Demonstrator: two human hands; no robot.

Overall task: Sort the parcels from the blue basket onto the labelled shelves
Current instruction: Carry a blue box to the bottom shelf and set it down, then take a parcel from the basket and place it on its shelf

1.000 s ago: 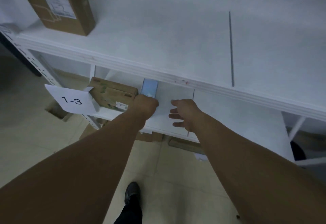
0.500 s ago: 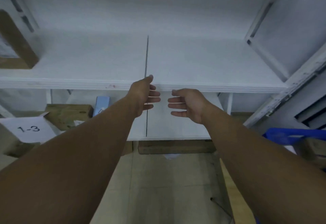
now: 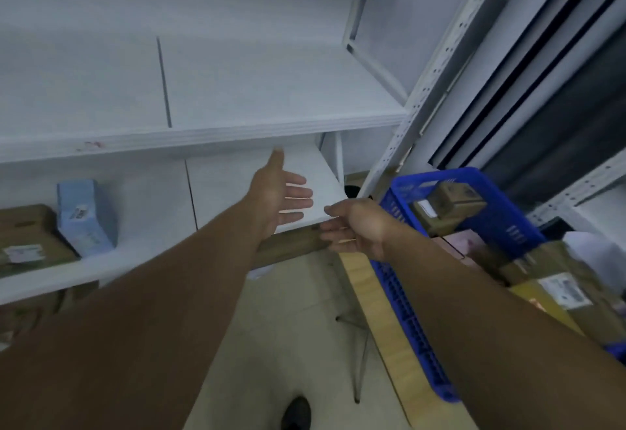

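Both bare forearms are shown extended forward from the lower corners, converging toward the middle. The left hand (image 3: 281,195) is held to the left of the blue basket (image 3: 508,223), apart from it, with the palm turned toward the basket, the four fingers straight and slightly spread, and the thumb raised. The right hand (image 3: 355,226) is seen just beside the basket's left wall, lower than the left hand, with its back uppermost and its fingers loosely extended, pointing away from the basket. Nothing is held by either hand, and a narrow gap is seen between them.
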